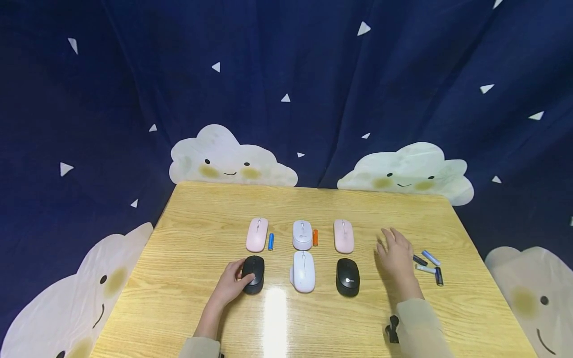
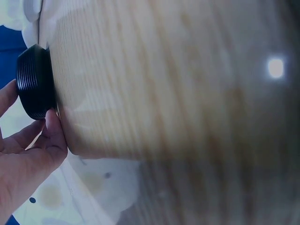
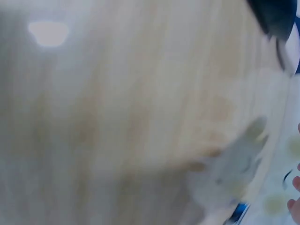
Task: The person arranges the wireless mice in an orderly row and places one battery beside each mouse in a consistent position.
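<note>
My left hand (image 1: 234, 282) holds the black computer mouse (image 1: 253, 274) at the front left of the table, thumb on its near side and fingers at its left. In the left wrist view, the fingertips (image 2: 52, 123) meet the side of this black mouse (image 2: 37, 83). With fingers spread loosely, my right hand (image 1: 397, 256) hovers over the table with nothing in it. It lies between the right-hand black mouse (image 1: 347, 277) and a small group of batteries (image 1: 425, 269). Only a few fingertips of the right hand show at the edge of the right wrist view.
Two pink mice (image 1: 257, 234) and a pale lilac mouse (image 1: 302, 234) form the back row. A white mouse (image 1: 304, 271) lies front centre. A blue battery (image 1: 270, 241) and an orange battery (image 1: 316, 237) stand beside back-row mice. A dark blue curtain (image 1: 286, 64) hangs behind the table (image 1: 206, 204).
</note>
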Available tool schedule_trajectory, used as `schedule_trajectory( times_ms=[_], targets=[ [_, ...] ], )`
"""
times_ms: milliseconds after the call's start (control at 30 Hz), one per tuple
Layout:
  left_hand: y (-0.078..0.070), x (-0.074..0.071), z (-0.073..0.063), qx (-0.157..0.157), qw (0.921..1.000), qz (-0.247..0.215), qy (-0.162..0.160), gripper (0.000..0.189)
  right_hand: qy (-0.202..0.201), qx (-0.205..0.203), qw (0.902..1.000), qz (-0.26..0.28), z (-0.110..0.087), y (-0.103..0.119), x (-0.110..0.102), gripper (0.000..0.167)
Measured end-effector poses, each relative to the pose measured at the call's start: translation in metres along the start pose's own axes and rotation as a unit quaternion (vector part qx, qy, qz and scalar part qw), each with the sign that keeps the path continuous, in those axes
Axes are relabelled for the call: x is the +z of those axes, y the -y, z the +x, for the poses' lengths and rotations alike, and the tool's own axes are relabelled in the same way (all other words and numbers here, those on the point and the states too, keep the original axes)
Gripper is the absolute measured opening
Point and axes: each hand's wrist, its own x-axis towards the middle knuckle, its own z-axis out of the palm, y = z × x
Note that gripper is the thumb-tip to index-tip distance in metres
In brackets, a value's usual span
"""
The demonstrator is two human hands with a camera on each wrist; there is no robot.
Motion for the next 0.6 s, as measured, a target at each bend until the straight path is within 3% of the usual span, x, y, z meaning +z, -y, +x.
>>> schedule_trajectory(
  times_ms=[300,600],
  targets=[
    [0.001,0.0,0.0,0.002,1.0,0.004,-0.004,0.057,0.003,0.062,0.998,-0.004,-0.033,-0.044,-0.011,0.047],
    [-0.001,0.001,0.0,-0.003,1.0,-0.005,-0.004,0.056,-0.006,0.12,0.9927,0.009,-0.052,-0.063,-0.016,0.043]
  ],
)
